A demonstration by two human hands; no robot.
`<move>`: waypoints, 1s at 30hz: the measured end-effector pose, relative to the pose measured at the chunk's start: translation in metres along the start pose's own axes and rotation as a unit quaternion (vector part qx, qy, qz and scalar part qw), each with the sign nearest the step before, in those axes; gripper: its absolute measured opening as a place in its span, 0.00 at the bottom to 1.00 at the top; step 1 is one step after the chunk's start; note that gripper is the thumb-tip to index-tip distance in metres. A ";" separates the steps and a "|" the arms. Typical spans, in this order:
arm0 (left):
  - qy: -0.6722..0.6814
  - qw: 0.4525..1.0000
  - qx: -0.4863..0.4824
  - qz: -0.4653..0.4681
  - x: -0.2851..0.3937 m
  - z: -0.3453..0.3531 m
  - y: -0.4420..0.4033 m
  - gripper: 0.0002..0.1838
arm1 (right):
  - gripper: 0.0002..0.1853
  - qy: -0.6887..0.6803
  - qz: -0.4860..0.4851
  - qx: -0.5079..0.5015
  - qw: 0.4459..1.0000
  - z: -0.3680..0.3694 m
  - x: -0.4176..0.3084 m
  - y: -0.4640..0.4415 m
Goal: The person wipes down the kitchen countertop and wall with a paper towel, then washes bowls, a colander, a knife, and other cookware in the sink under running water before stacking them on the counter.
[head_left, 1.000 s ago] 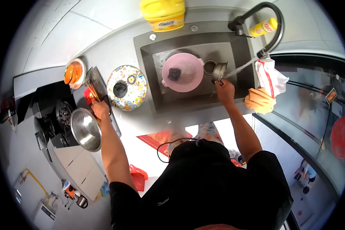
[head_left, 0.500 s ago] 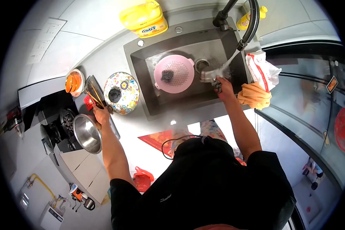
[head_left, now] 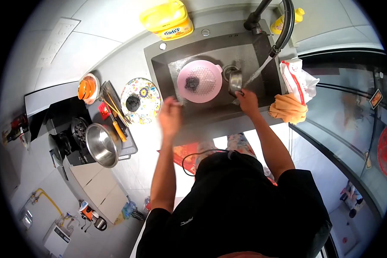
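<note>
My right hand (head_left: 247, 102) grips a small metal pot (head_left: 235, 81) by its handle, low over the right half of the sink (head_left: 193, 124). Water runs from the black faucet (head_left: 284, 30) just right of the pot. A pink strainer basket (head_left: 210, 81) sits in the sink with a dark scouring pad (head_left: 191, 84) on it. My left hand (head_left: 170, 112), smeared by motion, is at the sink's left front edge; what it holds, if anything, cannot be made out. Chopsticks (head_left: 112, 105) and an orange-handled knife (head_left: 119, 130) lie on a tray at the left.
A floral lid (head_left: 147, 92) lies left of the sink, with a steel bowl (head_left: 102, 145) beyond. Orange bowls (head_left: 87, 89) stand farther back. A yellow jug (head_left: 170, 21) is behind the sink. An orange cloth (head_left: 289, 107) and white bag (head_left: 297, 81) lie at its right.
My left hand has left the chopsticks and moved right to the sink's edge. The pot in my right hand has tilted and come out of the water stream.
</note>
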State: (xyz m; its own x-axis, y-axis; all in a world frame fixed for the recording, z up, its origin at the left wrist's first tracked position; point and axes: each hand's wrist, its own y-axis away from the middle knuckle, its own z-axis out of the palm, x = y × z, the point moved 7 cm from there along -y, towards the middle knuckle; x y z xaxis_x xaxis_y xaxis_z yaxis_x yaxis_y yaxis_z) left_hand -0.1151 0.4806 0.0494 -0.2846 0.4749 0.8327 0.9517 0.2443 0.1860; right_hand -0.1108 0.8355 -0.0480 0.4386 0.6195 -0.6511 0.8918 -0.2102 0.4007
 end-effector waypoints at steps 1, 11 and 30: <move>0.021 0.993 -0.118 -0.012 -0.013 0.046 0.005 0.22 | 0.12 0.036 -0.058 0.016 0.998 -0.002 -0.014 0.005; 0.117 0.975 -0.176 -0.064 -0.010 0.232 -0.014 0.25 | 0.05 0.114 -0.289 0.051 0.949 -0.013 -0.088 0.047; -0.346 0.856 0.004 0.383 0.104 0.156 0.011 0.33 | 0.18 -0.661 0.162 -0.056 0.731 -0.001 0.088 -0.035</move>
State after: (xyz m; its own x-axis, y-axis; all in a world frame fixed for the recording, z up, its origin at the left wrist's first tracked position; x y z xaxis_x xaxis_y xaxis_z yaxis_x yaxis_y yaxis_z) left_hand -0.1526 0.6644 0.0562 0.4204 0.8851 0.1999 0.8896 -0.3586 -0.2830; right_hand -0.1033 0.8985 -0.1188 0.4157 -0.7358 -0.5345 0.7346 -0.0749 0.6744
